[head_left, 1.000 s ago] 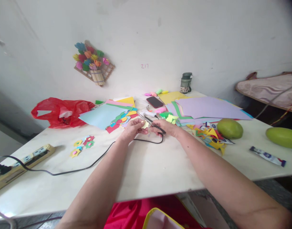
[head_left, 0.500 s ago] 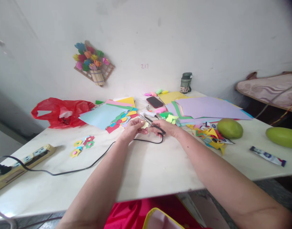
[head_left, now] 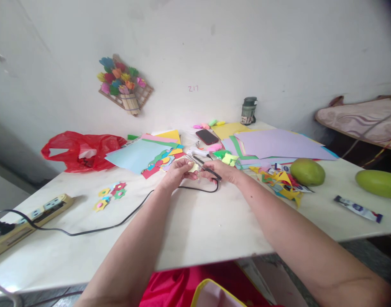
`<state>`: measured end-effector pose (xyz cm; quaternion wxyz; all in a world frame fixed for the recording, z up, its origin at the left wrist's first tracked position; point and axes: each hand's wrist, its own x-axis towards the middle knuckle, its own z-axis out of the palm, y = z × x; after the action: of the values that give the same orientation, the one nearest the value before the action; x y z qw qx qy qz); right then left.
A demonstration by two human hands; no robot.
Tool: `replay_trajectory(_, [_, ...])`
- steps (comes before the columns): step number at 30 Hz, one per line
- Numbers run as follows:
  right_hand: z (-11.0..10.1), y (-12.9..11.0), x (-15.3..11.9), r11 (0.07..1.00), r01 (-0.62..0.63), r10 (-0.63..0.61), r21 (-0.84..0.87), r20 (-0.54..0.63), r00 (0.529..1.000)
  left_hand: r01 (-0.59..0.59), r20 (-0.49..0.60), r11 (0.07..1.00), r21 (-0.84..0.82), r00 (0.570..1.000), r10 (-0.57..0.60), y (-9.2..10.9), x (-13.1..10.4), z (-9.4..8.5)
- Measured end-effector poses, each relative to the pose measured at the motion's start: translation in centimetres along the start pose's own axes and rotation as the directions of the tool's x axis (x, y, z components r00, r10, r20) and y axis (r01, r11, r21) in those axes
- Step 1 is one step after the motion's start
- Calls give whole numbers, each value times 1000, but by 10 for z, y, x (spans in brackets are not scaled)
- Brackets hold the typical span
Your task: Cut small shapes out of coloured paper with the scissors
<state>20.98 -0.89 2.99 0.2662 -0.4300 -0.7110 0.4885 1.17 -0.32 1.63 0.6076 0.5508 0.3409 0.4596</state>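
My left hand (head_left: pixel 182 170) pinches a small pale yellow piece of paper (head_left: pixel 194 168) over the middle of the table. Close on its right, my right hand (head_left: pixel 219 171) is wrapped round dark-handled scissors (head_left: pixel 211 172), whose blades point up and left beside the paper. Just behind the hands lies a white glue gun (head_left: pixel 197 152). Its black cord (head_left: pixel 125 219) passes in front of my left hand. Cut colored paper shapes (head_left: pixel 163 161) lie left of the hands, and light green paper pieces (head_left: pixel 229 159) lie behind my right hand.
Small paper flowers (head_left: pixel 111 196), a red plastic bag (head_left: pixel 83 149) and a power strip (head_left: pixel 32 221) are on the left. At right are paper scraps (head_left: pixel 283 185), green fruit (head_left: pixel 308 172), a tube (head_left: pixel 358 209) and paper sheets (head_left: pixel 278 144). A phone (head_left: pixel 207 137) and bottle (head_left: pixel 249 111) stand farther back.
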Motion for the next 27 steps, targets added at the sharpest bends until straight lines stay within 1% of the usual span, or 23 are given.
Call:
replay_trajectory(12, [0, -3, -2, 1000, -13, 13, -24, -12, 1000, -3, 2, 1000, 9, 1000, 3, -2, 0, -3])
replay_trajectory(18, [0, -4, -2, 1000, -12, 12, -12, -13, 1000, -15, 42, 1000, 5, 999, 15, 0, -1, -2])
replay_trajectory(27, [-1, -6, -4, 1000, -14, 14, -9, -10, 1000, -26, 24, 1000, -5, 999, 26, -2, 1, -4])
